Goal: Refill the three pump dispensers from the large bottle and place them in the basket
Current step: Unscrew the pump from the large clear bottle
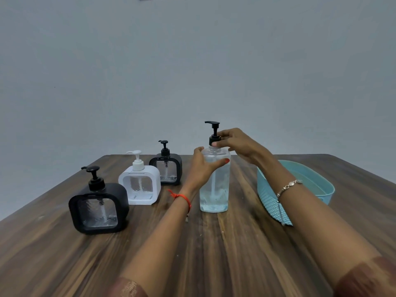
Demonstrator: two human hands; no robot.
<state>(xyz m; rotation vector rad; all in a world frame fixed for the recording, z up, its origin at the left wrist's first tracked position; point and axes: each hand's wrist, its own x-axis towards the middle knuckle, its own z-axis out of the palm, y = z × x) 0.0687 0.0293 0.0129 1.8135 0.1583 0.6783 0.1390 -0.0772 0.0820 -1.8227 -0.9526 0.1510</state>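
A tall clear large bottle [214, 189] with a black pump cap [214, 133] stands upright at the table's middle. My left hand [203, 166] grips its upper body from the left, thumb across the front. My right hand [237, 143] pinches the black collar of the cap from the right. To the left stand three square pump dispensers in a diagonal row: a near black dispenser [98, 207], a white dispenser [139, 182], and a far black dispenser [166, 168]. A light blue basket [267, 196] sits to the right, partly hidden by my right forearm.
The wooden table [192, 243] stretches toward me with bare surface in front. A plain grey wall rises behind the table's far edge.
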